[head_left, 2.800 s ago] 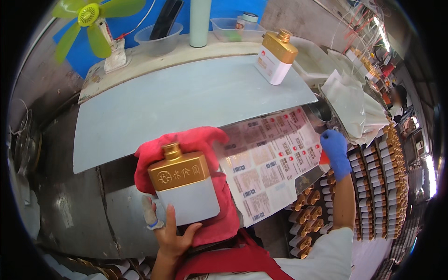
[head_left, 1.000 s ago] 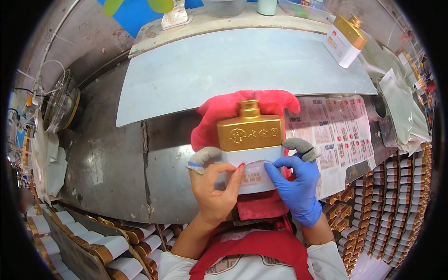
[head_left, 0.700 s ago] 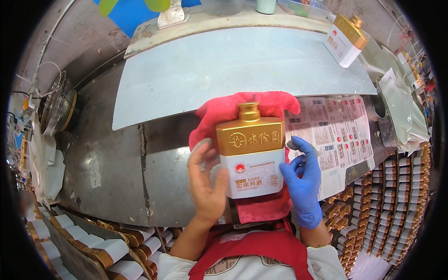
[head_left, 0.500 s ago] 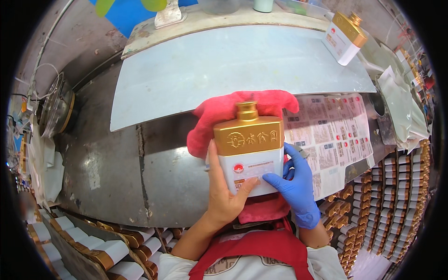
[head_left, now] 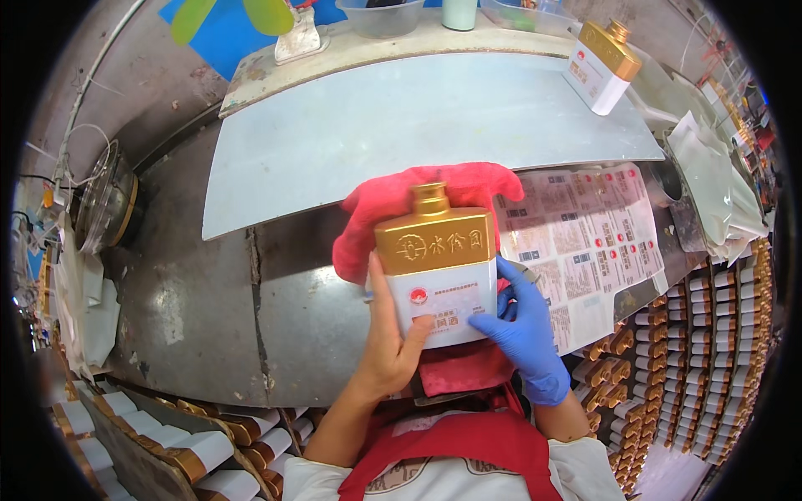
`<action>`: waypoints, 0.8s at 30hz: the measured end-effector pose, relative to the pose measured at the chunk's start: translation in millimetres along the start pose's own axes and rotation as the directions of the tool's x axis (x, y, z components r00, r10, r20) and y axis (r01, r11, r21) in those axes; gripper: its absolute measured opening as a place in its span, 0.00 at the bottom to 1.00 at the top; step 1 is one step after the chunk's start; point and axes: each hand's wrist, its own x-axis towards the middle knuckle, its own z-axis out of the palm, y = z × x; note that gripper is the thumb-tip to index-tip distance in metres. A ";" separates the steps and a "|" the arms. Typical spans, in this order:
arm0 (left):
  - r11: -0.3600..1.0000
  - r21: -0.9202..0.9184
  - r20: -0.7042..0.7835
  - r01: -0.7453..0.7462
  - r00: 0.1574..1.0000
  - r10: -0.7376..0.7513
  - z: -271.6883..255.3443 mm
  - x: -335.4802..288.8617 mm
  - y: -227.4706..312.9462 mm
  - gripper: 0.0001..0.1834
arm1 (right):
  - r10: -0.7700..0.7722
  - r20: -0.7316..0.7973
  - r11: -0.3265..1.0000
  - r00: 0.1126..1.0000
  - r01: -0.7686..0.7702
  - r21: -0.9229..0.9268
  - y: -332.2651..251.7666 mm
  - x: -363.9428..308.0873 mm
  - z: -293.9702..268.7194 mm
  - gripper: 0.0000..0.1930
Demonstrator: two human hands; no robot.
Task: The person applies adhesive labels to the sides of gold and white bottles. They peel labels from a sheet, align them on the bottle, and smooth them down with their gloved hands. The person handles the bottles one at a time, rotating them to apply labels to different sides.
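A flat white bottle (head_left: 447,284) with a gold shoulder and neck stands upright between my two hands, its labelled face toward me. My bare left hand (head_left: 393,334) grips its left side, thumb laid on the lower front. On the right side my right hand (head_left: 526,326), in a blue glove, holds the bottle with its thumb at the lower right of the label. Fingers behind the bottle are partly hidden. Behind and below it lies a red cloth (head_left: 355,225). To the right of the cloth is a sheet of printed labels (head_left: 585,242).
A pale board (head_left: 418,108) spans the dark metal table (head_left: 175,309). Another gold-and-white bottle (head_left: 601,71) stands on its far right. Many similar bottles (head_left: 200,447) fill racks at lower left and right. Clear tubs (head_left: 380,17) and a pale green cup (head_left: 459,12) line the back ledge.
The bottle and both hands have shifted slightly left. My left thumb has slid left and lower on the front, uncovering more of the label. The view has tilted a little.
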 end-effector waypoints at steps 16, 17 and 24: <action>0.987 -0.161 -0.030 -0.006 1.000 0.001 5.1 -1.1 7.5 0.49 | -0.092 -0.010 0.990 0.996 0.090 -0.108 2.7 -5.0 2.6 0.38; 0.987 -0.160 -0.021 -0.011 1.000 0.007 4.2 -1.4 6.6 0.49 | -0.094 -0.006 0.988 0.996 0.092 -0.125 2.0 -5.3 2.2 0.38; 0.991 -0.135 0.056 -0.006 0.998 0.014 -6.9 -3.7 -2.2 0.46 | -0.108 0.040 0.980 0.993 0.113 -0.161 -1.6 -7.5 -1.1 0.38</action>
